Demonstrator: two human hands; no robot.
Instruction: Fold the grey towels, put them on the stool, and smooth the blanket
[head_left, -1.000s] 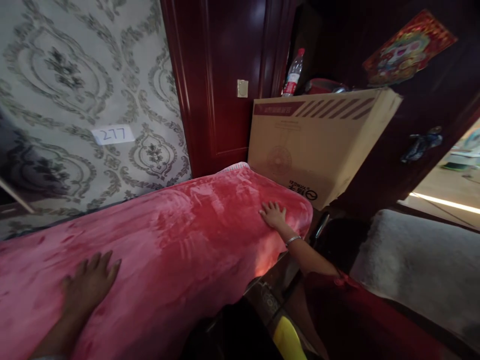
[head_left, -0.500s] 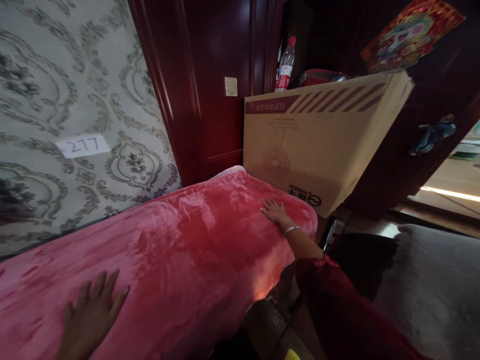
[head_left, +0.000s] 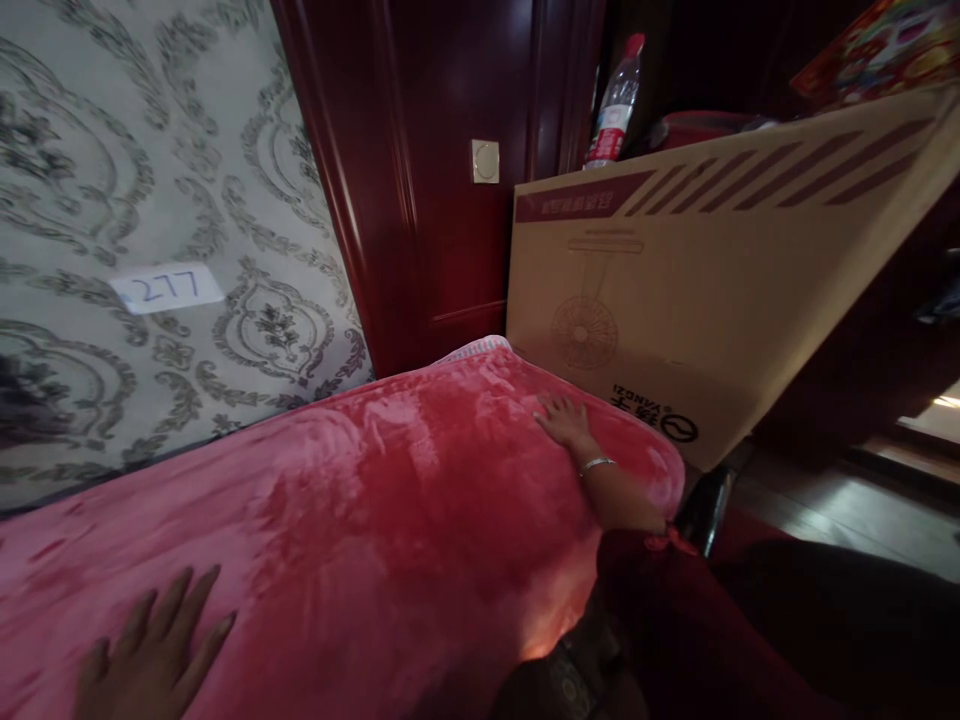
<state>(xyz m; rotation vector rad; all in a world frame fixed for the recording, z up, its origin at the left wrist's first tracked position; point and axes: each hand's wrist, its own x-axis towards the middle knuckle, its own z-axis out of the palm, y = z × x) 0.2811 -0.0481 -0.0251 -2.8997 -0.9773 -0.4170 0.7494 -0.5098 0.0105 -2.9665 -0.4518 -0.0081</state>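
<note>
A plush pink-red blanket [head_left: 420,500] lies spread over a long low surface, its pile marked with lighter and darker patches. Flat on its near left part rests my left hand [head_left: 154,645], fingers spread, cut off by the bottom edge. Farther off, toward the blanket's rounded right end, my right hand [head_left: 566,425] lies palm down with its fingers apart. A thin bracelet circles that wrist, below a dark red sleeve [head_left: 697,610]. At the far corner a whitish ribbed edge [head_left: 480,348] shows from under the blanket. Neither hand grips anything.
A large cardboard box [head_left: 697,280] printed with a fan stands just beyond the blanket's right end. On or behind its top are a red-capped plastic bottle [head_left: 615,105] and a red container [head_left: 701,127]. Patterned wallpaper [head_left: 172,190] and a dark red wood panel [head_left: 442,230] border the far side.
The view has shifted closer to the box, which appears larger. My left hand sits slightly lower and farther left in view; my right hand stays flat on the blanket near its right end.
</note>
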